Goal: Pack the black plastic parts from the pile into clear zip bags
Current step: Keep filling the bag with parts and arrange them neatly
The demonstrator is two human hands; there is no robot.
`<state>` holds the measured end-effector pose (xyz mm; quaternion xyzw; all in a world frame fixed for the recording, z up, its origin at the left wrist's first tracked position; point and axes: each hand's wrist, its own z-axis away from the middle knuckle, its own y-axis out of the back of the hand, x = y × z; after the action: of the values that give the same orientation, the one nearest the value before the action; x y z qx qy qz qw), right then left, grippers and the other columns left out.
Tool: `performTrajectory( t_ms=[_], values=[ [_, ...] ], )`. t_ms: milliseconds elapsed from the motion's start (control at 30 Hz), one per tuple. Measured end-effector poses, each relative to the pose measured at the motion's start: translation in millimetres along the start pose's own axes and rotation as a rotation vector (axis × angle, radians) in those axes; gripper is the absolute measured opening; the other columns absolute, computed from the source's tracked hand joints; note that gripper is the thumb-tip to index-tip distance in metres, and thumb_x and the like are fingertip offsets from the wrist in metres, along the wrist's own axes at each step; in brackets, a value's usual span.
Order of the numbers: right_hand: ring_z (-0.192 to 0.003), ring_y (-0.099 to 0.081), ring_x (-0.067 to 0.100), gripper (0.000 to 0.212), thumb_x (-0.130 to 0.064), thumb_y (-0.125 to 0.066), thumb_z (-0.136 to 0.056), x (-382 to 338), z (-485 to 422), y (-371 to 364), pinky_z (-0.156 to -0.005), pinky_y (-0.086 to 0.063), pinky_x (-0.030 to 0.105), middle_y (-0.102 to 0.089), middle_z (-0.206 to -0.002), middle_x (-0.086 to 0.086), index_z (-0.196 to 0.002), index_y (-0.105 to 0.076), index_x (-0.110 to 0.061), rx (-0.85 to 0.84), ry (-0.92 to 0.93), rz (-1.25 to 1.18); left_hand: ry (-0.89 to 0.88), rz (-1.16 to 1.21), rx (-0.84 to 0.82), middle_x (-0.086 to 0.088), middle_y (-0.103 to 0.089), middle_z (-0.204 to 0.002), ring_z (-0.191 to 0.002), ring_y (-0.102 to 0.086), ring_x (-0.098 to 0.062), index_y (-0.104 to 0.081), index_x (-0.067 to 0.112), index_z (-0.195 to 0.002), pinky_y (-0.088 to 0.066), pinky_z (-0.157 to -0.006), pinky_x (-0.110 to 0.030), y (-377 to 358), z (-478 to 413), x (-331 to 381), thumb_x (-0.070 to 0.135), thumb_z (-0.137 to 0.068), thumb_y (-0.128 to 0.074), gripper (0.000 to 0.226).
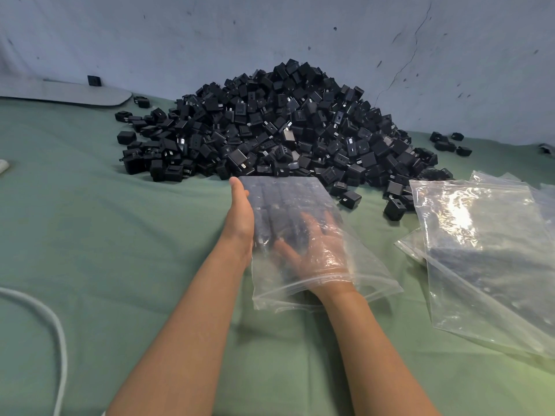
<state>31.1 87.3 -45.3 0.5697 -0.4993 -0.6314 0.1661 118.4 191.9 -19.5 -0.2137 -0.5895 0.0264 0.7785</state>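
Note:
A big pile of black plastic parts (pixel 279 127) is heaped against the wall on the green cloth. In front of it lies a clear zip bag (pixel 369 280) with rows of black parts (pixel 279 205) inside. My right hand (pixel 312 247) is inside the bag through its open mouth, fingers spread flat on the parts. My left hand (pixel 240 211) lies flat against the bag's left edge, fingers straight and pointing at the pile, steadying the bag from outside.
Several empty clear zip bags (pixel 486 253) lie stacked at the right. Loose black parts (pixel 450 144) sit at the far right near the wall. A white cable (pixel 60 334) curves at the lower left. A grey flat board (pixel 63 93) lies at the back left.

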Motion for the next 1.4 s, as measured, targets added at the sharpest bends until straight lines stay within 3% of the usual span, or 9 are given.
performTrajectory(
  t_ms=[567,967,1033,1100,1167,1233,1300,1367,1400],
  values=[
    [-0.142,-0.024,0.023,0.073,-0.057,-0.060,-0.082,-0.9,1.8,1.5,-0.112,-0.027,0.038,-0.004,-0.160,0.003,-0.146,-0.033,-0.034,0.016,0.002,-0.048,-0.002,-0.003,0.006,-0.006,-0.035,-0.151,-0.137,-0.036,-0.022,-0.024,0.018,-0.149,-0.028,-0.114,-0.047,-0.9,3.4,2.1,0.071,-0.090,-0.015,0.080],
    [-0.133,-0.037,0.024,0.073,-0.059,-0.060,-0.081,0.2,0.8,-0.7,-0.107,-0.033,0.037,-0.007,-0.160,0.004,-0.144,-0.029,-0.040,0.034,0.022,-0.026,0.003,-0.051,0.019,-0.004,-0.033,-0.151,-0.137,-0.035,-0.022,-0.026,0.019,-0.148,-0.028,-0.113,-0.046,-1.9,8.9,3.4,0.070,-0.091,-0.014,0.078],
    [-0.136,-0.034,0.025,0.075,-0.059,-0.059,-0.082,1.0,0.6,-0.8,-0.108,-0.031,0.036,-0.004,-0.161,0.005,-0.146,-0.026,-0.039,0.026,0.018,-0.015,0.003,-0.051,0.004,-0.004,-0.038,-0.148,-0.134,-0.040,-0.020,-0.029,0.019,-0.147,-0.031,-0.112,-0.045,-2.5,11.6,4.6,0.069,-0.091,-0.015,0.076],
    [-0.138,-0.031,0.025,0.078,-0.059,-0.060,-0.082,2.1,1.1,-0.6,-0.109,-0.029,0.036,-0.001,-0.161,0.005,-0.147,-0.025,-0.036,0.021,0.023,-0.005,-0.030,-0.061,-0.020,0.002,-0.055,-0.130,-0.117,-0.056,-0.012,-0.047,0.024,-0.131,-0.043,-0.102,-0.038,-3.8,14.3,5.5,0.065,-0.094,-0.018,0.062],
    [-0.141,-0.027,0.024,0.082,-0.059,-0.061,-0.081,1.2,1.7,0.1,-0.112,-0.027,0.036,0.007,-0.161,0.004,-0.149,-0.023,-0.033,-0.011,0.021,-0.014,-0.073,-0.196,0.008,0.005,-0.056,-0.123,-0.109,-0.057,-0.008,-0.054,0.029,-0.116,-0.043,-0.097,-0.033,-6.2,17.7,6.2,0.056,-0.098,-0.027,0.043],
    [-0.146,-0.012,0.023,0.088,-0.062,-0.058,-0.083,-1.4,3.9,2.4,-0.118,-0.019,0.039,0.017,-0.159,0.003,-0.152,-0.014,-0.031,-0.072,0.000,0.022,-0.176,-0.500,0.080,-0.002,-0.033,-0.149,-0.134,-0.036,-0.017,-0.044,0.019,-0.135,-0.027,-0.111,-0.034,-6.2,15.0,1.7,0.045,-0.098,-0.038,0.046],
    [-0.148,0.006,0.025,0.086,-0.060,-0.048,-0.089,-4.1,14.7,10.5,-0.120,-0.007,0.039,0.025,-0.156,0.007,-0.153,0.000,-0.028,-0.127,0.009,0.170,-0.345,-0.802,0.143,-0.008,-0.016,-0.157,-0.144,-0.015,-0.021,-0.040,0.014,-0.141,-0.014,-0.117,-0.033,-6.8,15.2,-2.5,0.036,-0.097,-0.046,0.049],
    [-0.147,0.010,0.024,0.077,-0.051,-0.045,-0.094,-4.9,37.0,25.1,-0.120,-0.004,0.034,0.028,-0.155,0.008,-0.153,0.000,-0.027,-0.165,0.084,0.210,-0.539,-0.972,0.092,-0.007,-0.019,-0.157,-0.145,-0.010,-0.022,-0.045,0.016,-0.138,-0.009,-0.117,-0.032,-8.4,18.0,-4.8,0.030,-0.096,-0.049,0.045],
    [-0.147,0.007,0.022,0.071,-0.046,-0.046,-0.095,-4.7,50.4,35.1,-0.120,-0.007,0.032,0.021,-0.157,0.006,-0.153,-0.009,-0.027,-0.196,0.126,0.191,-0.614,-1.014,0.032,-0.005,-0.024,-0.156,-0.145,-0.011,-0.022,-0.047,0.016,-0.137,-0.008,-0.117,-0.031,-9.2,18.5,-5.3,0.029,-0.096,-0.049,0.043]
  ],
)
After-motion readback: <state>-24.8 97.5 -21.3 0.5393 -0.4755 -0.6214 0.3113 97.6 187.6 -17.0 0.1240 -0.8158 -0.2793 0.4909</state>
